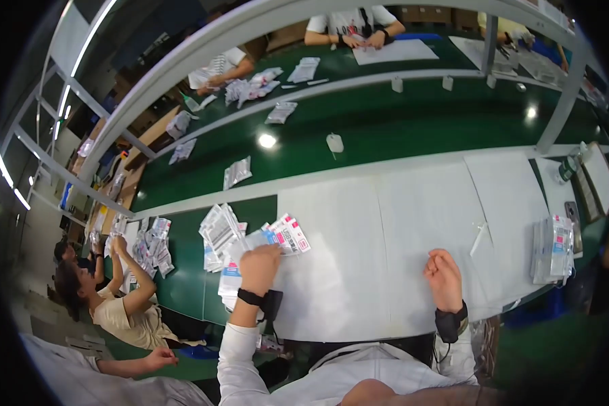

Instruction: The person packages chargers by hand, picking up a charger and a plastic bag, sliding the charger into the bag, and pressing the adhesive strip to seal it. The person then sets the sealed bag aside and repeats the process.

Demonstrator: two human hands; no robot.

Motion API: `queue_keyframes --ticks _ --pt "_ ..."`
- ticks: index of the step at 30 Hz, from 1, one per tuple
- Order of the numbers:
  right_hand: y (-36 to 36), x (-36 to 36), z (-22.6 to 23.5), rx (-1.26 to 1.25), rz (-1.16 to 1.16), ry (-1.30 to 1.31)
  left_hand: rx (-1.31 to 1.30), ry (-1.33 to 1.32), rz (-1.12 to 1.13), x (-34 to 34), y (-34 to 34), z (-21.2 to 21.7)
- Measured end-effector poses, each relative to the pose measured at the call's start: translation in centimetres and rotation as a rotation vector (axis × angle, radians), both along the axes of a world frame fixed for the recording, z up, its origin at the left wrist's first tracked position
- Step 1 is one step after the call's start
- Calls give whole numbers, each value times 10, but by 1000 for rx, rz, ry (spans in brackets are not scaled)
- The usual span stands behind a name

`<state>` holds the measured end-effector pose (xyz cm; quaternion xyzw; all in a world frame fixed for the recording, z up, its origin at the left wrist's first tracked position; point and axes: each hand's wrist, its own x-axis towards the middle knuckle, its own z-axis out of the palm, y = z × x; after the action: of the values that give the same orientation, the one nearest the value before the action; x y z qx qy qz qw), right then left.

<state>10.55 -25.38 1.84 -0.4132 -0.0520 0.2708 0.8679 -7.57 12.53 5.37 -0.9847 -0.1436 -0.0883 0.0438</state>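
Observation:
My left hand (259,266) rests on a loose pile of small flat plastic packets (231,238) at the left of the white work sheet (399,230), fingers curled over a packet with pink and blue print (287,235). My right hand (444,276) lies on the white sheet to the right, fingers loosely curled, nothing visible in it. Both wrists carry black bands.
A neat stack of packets (553,249) sits at the far right. A green conveyor belt (386,125) runs beyond, with scattered packets (237,172). A co-worker sits at my left (125,298); others work across the belt (355,27). A bottle (567,168) stands right.

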Motion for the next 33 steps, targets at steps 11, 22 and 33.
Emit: queue_keyframes --ticks 11,22,33 --pt "-6 4 -4 18 104 28 -843 -569 122 50 -25 30" --pt "71 77 18 -414 405 -413 -2175 -38 45 103 -138 -21" --pt "118 113 59 -1348 881 -1133 -621 -209 -624 136 -113 -24"
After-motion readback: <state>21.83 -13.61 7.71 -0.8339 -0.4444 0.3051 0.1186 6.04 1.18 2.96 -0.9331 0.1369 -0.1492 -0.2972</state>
